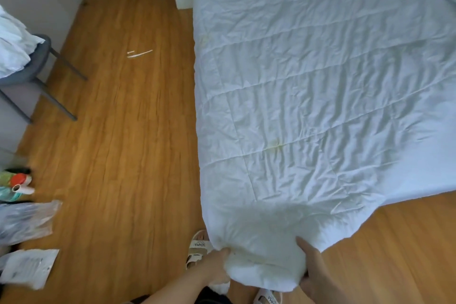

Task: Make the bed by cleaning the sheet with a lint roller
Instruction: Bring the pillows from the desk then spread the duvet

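Note:
A white quilted sheet (308, 96) lies spread over the bed, wrinkled, with a faint yellowish stain near its middle. Its near corner hangs off the bed and is bunched between my hands. My left hand (216, 266) grips the bunched corner from the left. My right hand (312, 269) holds it from the right, thumb on top. A lint roller (23, 189) with a white handle lies on the floor at the far left, away from both hands.
Wooden floor (128, 131) runs left of the bed. A grey chair (37, 66) piled with white bedding stands at the left wall. Plastic bags (27, 219) and bottles lie at lower left. My sandalled feet (197, 247) stand by the bed corner.

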`<state>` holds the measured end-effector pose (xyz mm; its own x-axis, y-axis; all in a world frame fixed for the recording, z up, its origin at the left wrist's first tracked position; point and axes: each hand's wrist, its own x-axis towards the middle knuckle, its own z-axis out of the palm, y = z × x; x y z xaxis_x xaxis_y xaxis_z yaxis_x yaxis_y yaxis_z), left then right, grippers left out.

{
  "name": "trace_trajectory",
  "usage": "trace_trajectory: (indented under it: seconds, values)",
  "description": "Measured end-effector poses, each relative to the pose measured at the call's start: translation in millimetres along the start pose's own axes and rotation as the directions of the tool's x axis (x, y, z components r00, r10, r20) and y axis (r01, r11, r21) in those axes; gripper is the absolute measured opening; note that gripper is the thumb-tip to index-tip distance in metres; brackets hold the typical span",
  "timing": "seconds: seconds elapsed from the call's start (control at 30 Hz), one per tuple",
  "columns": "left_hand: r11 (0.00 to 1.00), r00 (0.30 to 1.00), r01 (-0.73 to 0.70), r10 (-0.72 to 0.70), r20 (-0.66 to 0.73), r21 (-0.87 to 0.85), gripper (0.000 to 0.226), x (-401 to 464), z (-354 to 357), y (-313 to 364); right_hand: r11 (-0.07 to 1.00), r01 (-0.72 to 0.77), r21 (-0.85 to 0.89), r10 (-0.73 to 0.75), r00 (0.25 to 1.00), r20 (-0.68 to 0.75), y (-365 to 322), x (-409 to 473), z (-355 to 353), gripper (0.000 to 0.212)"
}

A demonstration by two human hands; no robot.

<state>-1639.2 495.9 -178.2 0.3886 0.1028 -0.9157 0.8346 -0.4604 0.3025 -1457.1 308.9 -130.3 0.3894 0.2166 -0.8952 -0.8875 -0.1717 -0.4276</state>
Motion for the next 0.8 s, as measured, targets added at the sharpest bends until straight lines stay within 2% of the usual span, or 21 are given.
trace_trajectory:
  seconds: [0.1, 0.13, 0.2, 0.23, 0.3, 0.33, 0.4, 0.47, 0.53, 0.57, 0.67, 0.8]
  values:
    - [0.999, 0.993, 0.006, -0.011, -0.113, -0.045, 0.069, 4, -10, 25, 0.985, -0.129, 0.119, 0.119, 0.989, 0.089, -21, -24, 18, 0.040]
    - [0.998, 0.982, 0.008, -0.021, -0.190, -0.070, 0.062, 5, -13, 37, 0.977, -0.149, 0.152, 0.128, 0.982, 0.135, -30, -38, 26, 0.037]
    - [0.994, 0.928, -0.013, -0.028, -0.372, -0.107, 0.044, 9, -21, 63, 0.982, -0.160, 0.104, 0.134, 0.966, 0.221, -36, -47, 29, 0.036]
    - [0.993, 0.900, -0.048, -0.003, -0.435, -0.107, 0.038, 10, -24, 78, 0.990, -0.142, 0.017, 0.137, 0.974, 0.182, -38, -47, 23, 0.043]
    - [0.991, 0.868, -0.127, 0.093, -0.488, -0.038, 0.023, 12, -28, 106, 0.975, -0.034, -0.222, 0.039, 0.999, 0.016, -39, -26, -1, 0.107]
    - [0.986, 0.874, -0.165, 0.149, -0.462, 0.006, 0.016, 12, -29, 122, 0.948, 0.003, -0.320, -0.021, 0.998, -0.053, -39, -13, -16, 0.117]
    - [0.968, 0.879, -0.238, 0.252, -0.405, 0.086, 0.010, 17, -33, 151, 0.875, 0.030, -0.482, -0.108, 0.985, -0.135, -44, 2, -33, 0.077]
    - [0.950, 0.864, -0.290, 0.313, -0.395, 0.119, 0.010, 20, -41, 178, 0.781, 0.005, -0.624, -0.229, 0.932, -0.280, -67, -8, -43, 0.034]
    - [0.946, 0.853, -0.310, 0.320, -0.413, 0.092, 0.018, 19, -54, 203, 0.728, 0.083, -0.681, -0.341, 0.905, -0.254, -98, -12, -51, 0.008]
    - [0.947, 0.853, -0.317, 0.305, -0.424, 0.044, 0.023, 16, -61, 214, 0.703, 0.117, -0.701, -0.367, 0.904, -0.218, -117, -20, -50, 0.013]
    - [0.938, 0.831, -0.337, 0.252, -0.496, -0.088, 0.024, -5, -84, 230, 0.721, 0.108, -0.684, -0.300, 0.939, -0.168, -154, -23, -49, 0.021]
    - [0.931, 0.792, -0.328, 0.180, -0.583, -0.158, 0.017, -40, -112, 196, 0.641, 0.108, -0.760, -0.313, 0.940, -0.131, -175, -26, -23, 0.020]
